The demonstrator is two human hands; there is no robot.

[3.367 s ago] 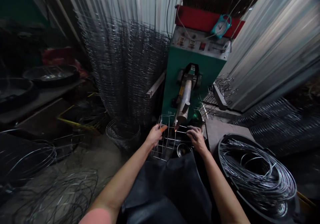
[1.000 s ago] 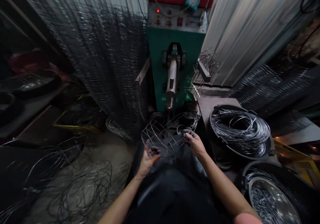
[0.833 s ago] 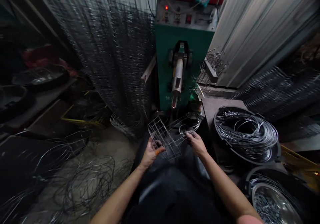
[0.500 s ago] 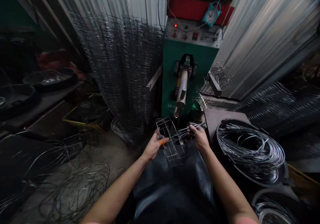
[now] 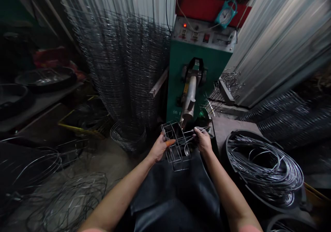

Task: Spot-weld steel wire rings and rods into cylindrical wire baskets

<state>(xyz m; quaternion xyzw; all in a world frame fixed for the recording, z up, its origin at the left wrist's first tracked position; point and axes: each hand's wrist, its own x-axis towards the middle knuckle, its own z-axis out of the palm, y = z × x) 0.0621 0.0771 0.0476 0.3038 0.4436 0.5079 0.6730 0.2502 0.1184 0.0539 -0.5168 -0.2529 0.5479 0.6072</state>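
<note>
My left hand, with an orange cover on its thumb, is closed on the left side of a small wire basket made of thin crossed rods. The basket is tilted in front of my dark apron. My right hand pinches several thin metal wires at the basket's right side; their left ends reach the basket's rim. Whether they touch it I cannot tell. Just above the basket is the tip of a thick metal arm that sticks out of a green machine.
A round black tub of bent wires stands at the right. Tall stacks of wire rings rise left of the machine. Loose wire loops lie on the floor at lower left. A blue clock hangs on the machine.
The basket has turned slightly, and its upper part is now closer to the tip of the metal arm. Both hands keep their hold. The view has shifted a little.
</note>
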